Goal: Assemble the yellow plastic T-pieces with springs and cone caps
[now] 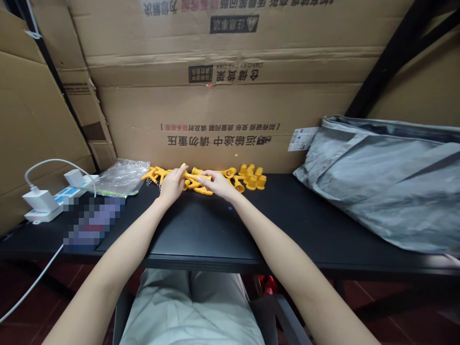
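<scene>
A slim, elongated yellow plastic piece (196, 177) spans the gap between the person's left hand (173, 183) and right hand (217, 184), over the far part of a smooth black table (201, 230). Each hand is closed on one end of this held piece; the exact fingertip contact is too small to make out. If the two hands twisted or pressed out of line, the piece could plausibly slip or bend, since each has hold of only an end.

Just beside and below the held piece lie loose yellow plastic parts (203, 191), close enough to be nudged by knuckles or confused with one another, being alike in colour. Left of it, branched yellow plastic pieces (155, 173) lie near thin metallic bits (148, 181), small enough to be swept away by the left hand.

Right of the held piece, a cluster of small yellow plastic cups (252, 179) stands near the right forearm; an outward swing could topple them. Farther left, a crinkled clear plastic bag (117, 177) could hide anything that skids under it. Well to the right, a bulky grey fabric bag (373, 187) could likewise stop or conceal a rolling cup.
</scene>
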`<state>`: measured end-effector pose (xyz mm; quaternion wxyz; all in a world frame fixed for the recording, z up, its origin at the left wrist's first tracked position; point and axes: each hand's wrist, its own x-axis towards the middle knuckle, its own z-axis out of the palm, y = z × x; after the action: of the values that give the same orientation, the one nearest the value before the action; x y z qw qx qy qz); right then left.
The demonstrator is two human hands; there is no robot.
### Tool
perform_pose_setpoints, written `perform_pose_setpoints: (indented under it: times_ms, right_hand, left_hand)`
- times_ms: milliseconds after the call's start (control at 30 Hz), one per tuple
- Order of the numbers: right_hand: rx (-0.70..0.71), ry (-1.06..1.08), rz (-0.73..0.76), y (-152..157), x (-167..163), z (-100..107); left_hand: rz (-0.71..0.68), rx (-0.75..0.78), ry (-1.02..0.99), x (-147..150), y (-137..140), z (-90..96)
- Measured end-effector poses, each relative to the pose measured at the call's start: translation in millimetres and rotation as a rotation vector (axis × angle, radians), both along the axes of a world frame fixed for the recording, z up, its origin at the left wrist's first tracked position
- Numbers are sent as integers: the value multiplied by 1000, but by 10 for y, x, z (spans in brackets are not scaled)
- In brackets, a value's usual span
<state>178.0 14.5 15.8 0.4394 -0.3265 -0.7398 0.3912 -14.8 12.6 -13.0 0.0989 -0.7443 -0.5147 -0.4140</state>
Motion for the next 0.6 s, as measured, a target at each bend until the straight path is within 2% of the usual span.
perform_pose_setpoints:
  times_ms: [133,233,367,600]
  right_hand:
    - [279,-231,-84,31,36,-39]
    - [472,-486,-176,53,61,-65]
    - [636,-779,-270,42,85,-52]
    - [806,-844,-368,-5,107,25]
  left_hand:
    - [-31,-63,-25,-29,-6,-17]
    - [-18,-82,-36,-13,-30,-14]
    - [38,-121,-19,33,-69,0]
    - [105,-159,-16,133,-118,24]
